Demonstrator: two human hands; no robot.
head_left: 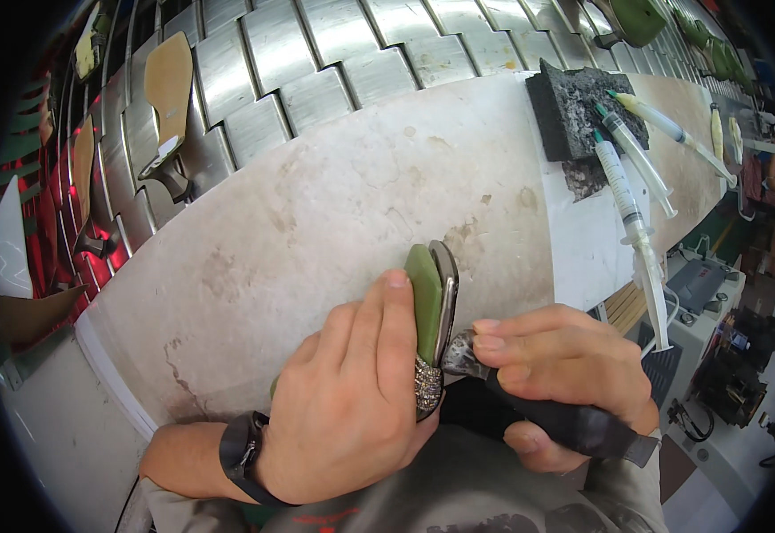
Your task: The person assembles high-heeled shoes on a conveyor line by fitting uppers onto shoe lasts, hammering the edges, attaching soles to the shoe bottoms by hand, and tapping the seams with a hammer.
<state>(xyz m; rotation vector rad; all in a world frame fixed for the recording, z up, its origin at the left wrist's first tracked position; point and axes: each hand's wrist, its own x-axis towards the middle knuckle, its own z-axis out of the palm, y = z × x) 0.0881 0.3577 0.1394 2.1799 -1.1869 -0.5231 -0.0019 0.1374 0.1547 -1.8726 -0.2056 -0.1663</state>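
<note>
My left hand [347, 391], with a black band on its wrist, is wrapped round a green shoe [426, 298] held over the front of the table. The shoe has a dark, thin sole edge and a patch of glittering stones [427, 384]. My right hand [565, 364] grips a thick black-handled tool [574, 426]. The tool's rounded, shiny grey head [464, 354] is at the shoe's sole side, beside the stones; whether it touches cannot be told. My left palm and fingers hide much of the shoe.
Several syringes with green tips, one a clear syringe [623, 191], lean on a dark foam block [574, 102] at the far right of the stained white work surface [334, 195]. Beyond runs a metal slat conveyor [285, 67], carrying a tan-soled shoe [170, 89] and a green shoe [636, 19].
</note>
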